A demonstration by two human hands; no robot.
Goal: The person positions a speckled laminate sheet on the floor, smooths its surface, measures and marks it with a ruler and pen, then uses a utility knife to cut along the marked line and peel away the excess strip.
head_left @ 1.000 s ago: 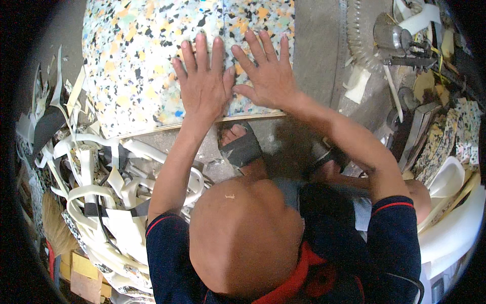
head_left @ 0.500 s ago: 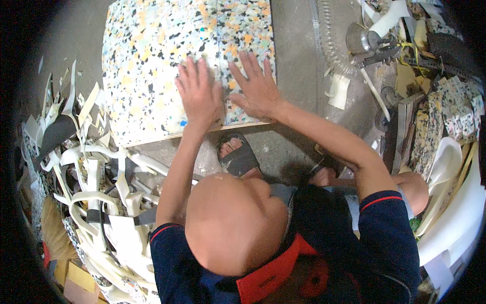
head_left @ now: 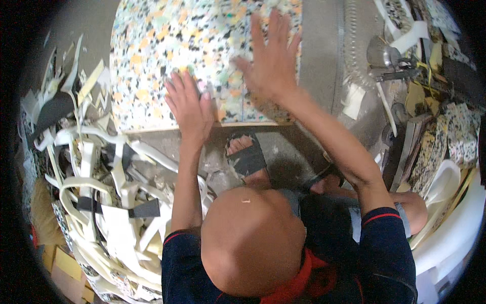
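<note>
A large sheet of speckled foam (head_left: 152, 66), in white, orange, black and green flecks, lies on the floor before me. My left hand (head_left: 190, 106) rests on it near its near edge, fingers stretched and a little apart. Farther over, by the right edge of the sheet, my right hand (head_left: 273, 58) is spread wide with the palm down; it looks slightly blurred. Whether that palm touches the foam I cannot tell. Neither hand holds anything.
Curved white foam offcuts (head_left: 111, 218) are heaped at the left, with a straw-coloured brush (head_left: 45, 202) beside them. At the right lie a clear coiled hose (head_left: 354, 55), a metal-cupped tool (head_left: 382, 54) and speckled foam blocks (head_left: 460, 124). My sandalled foot (head_left: 245, 152) is close to the sheet.
My right hand has moved farther away over the sheet, its fingers now pointing straight ahead. My left hand has drawn back toward the near edge and to the left. The whole view has shifted slightly.
</note>
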